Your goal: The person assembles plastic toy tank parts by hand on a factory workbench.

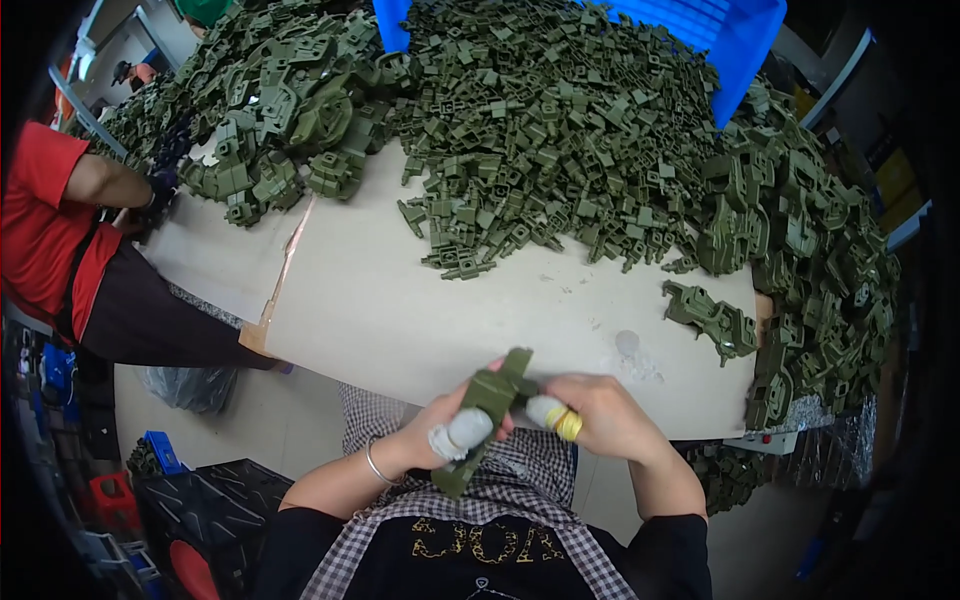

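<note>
My left hand (415, 438) is closed round a long olive-green molded plastic part (488, 395), held tilted over the table's near edge. White wrapping covers the left thumb, which presses on the part's face. Against the part's right side, my right hand (612, 418) pinches a small dark green plastic piece (528, 391), slightly blurred. The right thumb has white wrapping with a yellow band. Whether the small piece is seated in the larger part I cannot tell.
A large heap of small green pieces (560, 150) covers the far table (420, 310). Bigger green parts are piled at left (290, 110) and right (800, 230). A single green part (712, 320) lies nearer. A blue crate (745, 60) stands behind. A co-worker in red (40, 220) works at left.
</note>
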`<move>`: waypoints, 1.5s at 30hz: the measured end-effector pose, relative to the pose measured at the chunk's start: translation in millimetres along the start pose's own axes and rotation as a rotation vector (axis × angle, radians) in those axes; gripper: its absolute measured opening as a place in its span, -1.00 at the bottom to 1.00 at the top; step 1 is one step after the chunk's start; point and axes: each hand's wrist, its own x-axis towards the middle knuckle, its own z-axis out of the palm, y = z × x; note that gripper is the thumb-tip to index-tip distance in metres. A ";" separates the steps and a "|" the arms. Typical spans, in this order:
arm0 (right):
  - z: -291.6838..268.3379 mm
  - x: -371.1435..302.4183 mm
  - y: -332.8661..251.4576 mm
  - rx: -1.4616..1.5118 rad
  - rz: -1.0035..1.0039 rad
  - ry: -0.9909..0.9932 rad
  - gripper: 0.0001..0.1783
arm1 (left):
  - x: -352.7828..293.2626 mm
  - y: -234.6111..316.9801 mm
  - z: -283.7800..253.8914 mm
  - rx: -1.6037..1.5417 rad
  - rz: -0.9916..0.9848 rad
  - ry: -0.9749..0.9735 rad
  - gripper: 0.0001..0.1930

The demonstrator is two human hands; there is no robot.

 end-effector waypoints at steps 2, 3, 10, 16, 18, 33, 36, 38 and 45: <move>7.9 -2.9 0.7 0.022 0.005 -0.050 -0.84 | -5.7 -3.2 1.0 0.000 -0.037 -0.018 -0.26; 17.2 -5.6 4.3 0.009 0.011 -0.019 -0.84 | -7.0 -6.1 5.0 0.245 0.009 -0.001 -0.25; 49.7 -28.5 18.3 0.206 0.054 -0.129 -0.79 | -29.1 -22.8 14.4 0.353 0.049 -0.017 -0.18; 48.9 -29.4 19.5 -0.042 -0.092 0.054 -0.76 | -24.2 -8.4 19.7 0.493 -0.065 -0.055 -0.12; 37.5 -27.8 29.7 0.113 -0.043 -0.151 -0.74 | -30.1 -19.1 20.5 0.443 0.011 -0.120 -0.09; 43.7 -41.4 -0.5 -0.115 -0.042 0.007 -0.71 | -38.5 -23.4 21.9 0.443 0.099 -0.159 -0.07; 34.5 -38.2 9.1 0.019 -0.003 -0.182 -0.71 | -42.0 -22.4 27.3 0.444 0.121 -0.159 -0.07; 39.0 -38.1 13.7 0.092 0.004 -0.229 -0.71 | -38.9 -10.2 32.8 0.586 0.079 -0.151 -0.08; 24.5 -32.8 7.9 0.072 -0.008 -0.288 -0.73 | -39.8 -12.4 30.3 0.550 0.090 -0.162 -0.09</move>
